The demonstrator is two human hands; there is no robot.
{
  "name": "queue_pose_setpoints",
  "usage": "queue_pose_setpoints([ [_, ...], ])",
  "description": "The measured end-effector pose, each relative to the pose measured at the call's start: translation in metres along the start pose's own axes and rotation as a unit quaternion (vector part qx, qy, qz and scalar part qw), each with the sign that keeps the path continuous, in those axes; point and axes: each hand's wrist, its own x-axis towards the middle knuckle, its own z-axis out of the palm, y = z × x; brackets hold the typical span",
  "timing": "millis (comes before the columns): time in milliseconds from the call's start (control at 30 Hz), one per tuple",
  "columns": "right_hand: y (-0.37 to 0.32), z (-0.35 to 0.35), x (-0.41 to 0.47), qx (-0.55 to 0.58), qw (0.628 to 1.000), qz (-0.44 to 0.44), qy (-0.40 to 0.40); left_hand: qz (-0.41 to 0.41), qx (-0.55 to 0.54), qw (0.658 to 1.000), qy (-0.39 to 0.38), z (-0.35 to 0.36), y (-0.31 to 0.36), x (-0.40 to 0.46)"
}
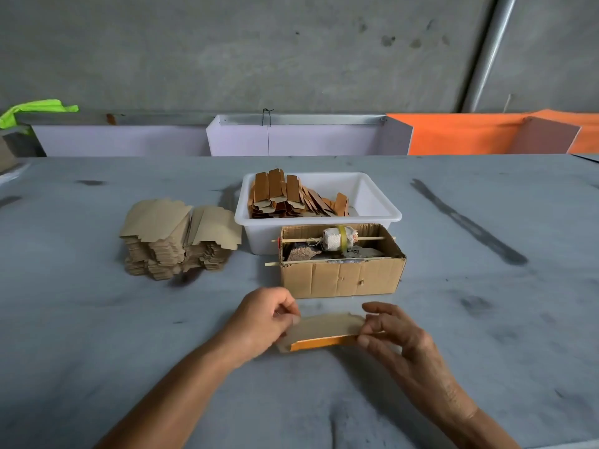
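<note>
A flat cardboard blank (324, 328), tan on top with an orange folded edge along its near side, is held just above the grey table (97, 319). My left hand (262, 319) pinches its left end between thumb and fingers. My right hand (392, 332) pinches its right end. Behind and to the left lies a stack of unfolded tan blanks (181, 238). A white plastic tub (372, 202) at the centre back holds several folded orange-brown pieces (291, 196).
An open cardboard box (340, 277) stands right behind the held blank, with a cloth-wrapped roller (338, 238) on a thin stick across its top. White and orange panels (308, 137) line the table's far edge. Dark smears mark the table at right.
</note>
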Motion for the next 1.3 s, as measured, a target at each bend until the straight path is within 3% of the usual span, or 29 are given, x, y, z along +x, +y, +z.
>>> queue_pose_setpoints([
  [100,-0.01,-0.002,0.003,0.031,0.999,0.026,0.019,-0.068,-0.183,0.981,-0.004,0.0,0.008,-0.004],
  [200,-0.02,-0.005,0.006,0.086,0.992,0.073,0.062,-0.111,-0.372,0.921,-0.018,0.0,0.017,-0.006],
  [333,-0.028,-0.013,0.014,0.103,0.982,0.125,0.092,-0.103,-0.492,0.864,-0.03,0.005,0.023,-0.009],
  [400,-0.032,-0.016,0.018,0.111,0.977,0.151,0.106,-0.081,-0.509,0.855,-0.046,0.007,0.025,-0.01],
  [500,-0.04,-0.017,0.023,0.115,0.972,0.176,0.102,-0.066,-0.476,0.875,-0.053,0.011,0.029,-0.009],
  [633,-0.048,-0.014,0.03,0.149,0.962,0.199,0.117,-0.101,-0.423,0.901,0.006,0.018,0.031,-0.008],
  [833,-0.05,-0.019,0.025,0.153,0.941,0.211,0.215,-0.116,-0.518,0.842,0.093,0.012,0.034,-0.007],
  [1067,-0.066,-0.009,0.026,0.248,0.928,0.249,0.124,-0.086,-0.517,0.847,0.089,0.013,0.036,-0.011],
  [1300,-0.067,-0.012,0.03,0.262,0.915,0.288,0.101,-0.081,-0.51,0.854,0.068,0.014,0.038,-0.013],
])
